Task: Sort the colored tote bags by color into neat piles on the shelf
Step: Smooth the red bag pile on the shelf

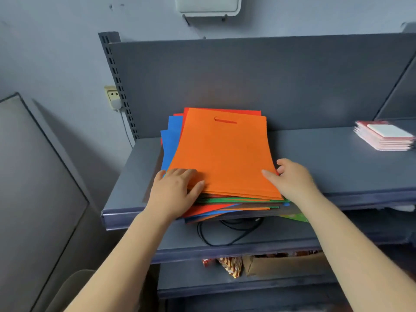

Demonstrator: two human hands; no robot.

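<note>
Both hands, left (174, 190) flat and right (290, 180) pinching, grip the flat orange fabric tote bag (221, 154) (topmost) on the grey metal shelf (326, 163).

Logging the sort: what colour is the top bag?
Orange; the top bag shows best in the head view.

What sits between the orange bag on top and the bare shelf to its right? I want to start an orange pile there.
Nothing visible blocks it. The orange bag lies on top of the mixed stack, and the shelf to its right is bare up to the pink booklets at the far end.
</note>
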